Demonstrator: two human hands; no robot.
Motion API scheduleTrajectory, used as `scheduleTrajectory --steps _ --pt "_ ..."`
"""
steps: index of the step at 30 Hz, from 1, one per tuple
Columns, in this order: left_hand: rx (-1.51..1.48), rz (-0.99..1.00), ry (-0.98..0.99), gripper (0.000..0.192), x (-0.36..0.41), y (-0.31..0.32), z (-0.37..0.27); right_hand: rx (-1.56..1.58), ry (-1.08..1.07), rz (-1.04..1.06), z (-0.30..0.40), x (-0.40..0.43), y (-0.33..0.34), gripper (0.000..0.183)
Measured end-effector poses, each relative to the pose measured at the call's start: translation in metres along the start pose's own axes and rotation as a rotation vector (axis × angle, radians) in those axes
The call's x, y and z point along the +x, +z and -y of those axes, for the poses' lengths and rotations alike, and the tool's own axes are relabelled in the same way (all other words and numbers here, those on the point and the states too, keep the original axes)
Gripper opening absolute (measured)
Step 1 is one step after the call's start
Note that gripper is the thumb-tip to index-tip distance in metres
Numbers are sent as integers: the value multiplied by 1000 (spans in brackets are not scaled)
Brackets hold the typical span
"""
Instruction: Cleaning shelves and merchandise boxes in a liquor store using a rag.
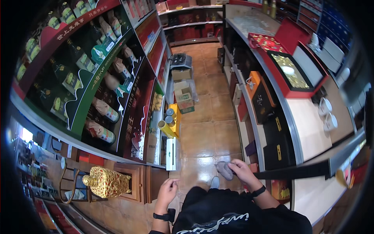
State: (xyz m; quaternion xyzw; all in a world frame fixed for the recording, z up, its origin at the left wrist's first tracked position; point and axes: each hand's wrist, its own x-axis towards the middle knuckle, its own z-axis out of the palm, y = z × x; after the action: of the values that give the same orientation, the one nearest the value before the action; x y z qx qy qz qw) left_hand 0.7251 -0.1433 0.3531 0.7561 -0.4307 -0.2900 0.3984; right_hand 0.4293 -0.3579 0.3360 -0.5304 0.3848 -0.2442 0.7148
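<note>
My right hand [241,172] grips a crumpled grey cloth [224,170] above the tiled floor, beside the right-hand counter shelves. To the left, my left hand [169,188] hangs empty in the air, its fingers loosely bent. The nearest thing to it is a brown wooden cabinet [154,181]. On a wooden stand [136,184] beyond that sits an ornate gold bottle-shaped ornament [109,182] with red patches. One of my shoes [215,182] shows on the floor between my hands.
Display shelves on the left hold bottles, some paper-wrapped [102,132]. Cardboard boxes [184,96], a yellow box [175,118] with cans and a yellow tube [166,128] line the aisle's left side. The right counter [306,117] bears an open red gift box [298,70] and white cups [330,122].
</note>
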Motion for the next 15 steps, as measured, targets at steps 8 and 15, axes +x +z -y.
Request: scheduleTrajectory --steps 8,15 --pt "-6 -55 -147 17 117 -5 59 -262 -73 207 74 169 5 31" --pt "-7 164 -19 22 357 5 67 -673 -112 -2 131 254 -23 29"
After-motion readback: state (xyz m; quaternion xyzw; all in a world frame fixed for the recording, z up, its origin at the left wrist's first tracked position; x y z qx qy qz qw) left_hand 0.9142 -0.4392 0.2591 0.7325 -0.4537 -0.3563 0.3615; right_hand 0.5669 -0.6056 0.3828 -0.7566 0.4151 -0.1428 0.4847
